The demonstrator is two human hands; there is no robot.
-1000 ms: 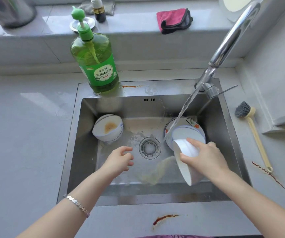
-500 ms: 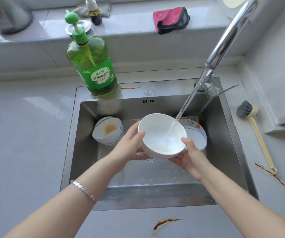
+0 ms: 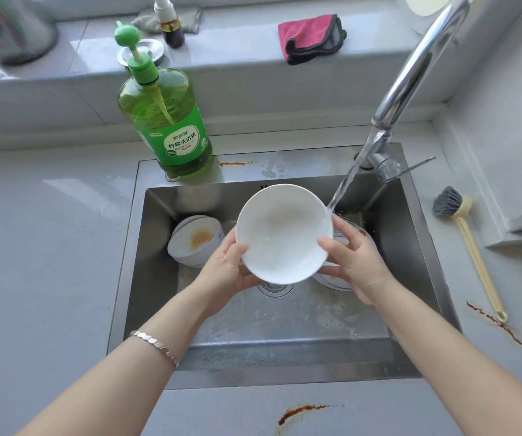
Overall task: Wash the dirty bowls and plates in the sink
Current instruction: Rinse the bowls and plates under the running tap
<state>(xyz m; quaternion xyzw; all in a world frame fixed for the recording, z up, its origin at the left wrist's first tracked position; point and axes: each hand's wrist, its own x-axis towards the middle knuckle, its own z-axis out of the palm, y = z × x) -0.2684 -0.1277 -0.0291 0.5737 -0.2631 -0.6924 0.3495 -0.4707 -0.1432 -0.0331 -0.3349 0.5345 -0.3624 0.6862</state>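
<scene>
A white bowl (image 3: 283,232) is held above the steel sink (image 3: 284,350), its inside facing up toward me. My left hand (image 3: 226,273) grips its left rim, thumb on the edge. My right hand (image 3: 355,262) grips the right rim the same way. Water from the tap (image 3: 417,67) streams down and strikes the bowl's right edge. A dirty bowl (image 3: 195,240) with a brown stain sits stacked at the sink's left. Patterned dishes (image 3: 360,234) lie mostly hidden behind my right hand.
A green dish soap bottle (image 3: 165,121) stands on the sink's back left rim. A dish brush (image 3: 470,243) lies on the counter to the right. A pink cloth (image 3: 311,37) and a small dark bottle (image 3: 170,23) rest on the ledge. Brown smears mark the counter.
The bowl went from tipped in my right hand alone to being held in both hands. It has since risen and shifted left, so the stream now hits its right rim.
</scene>
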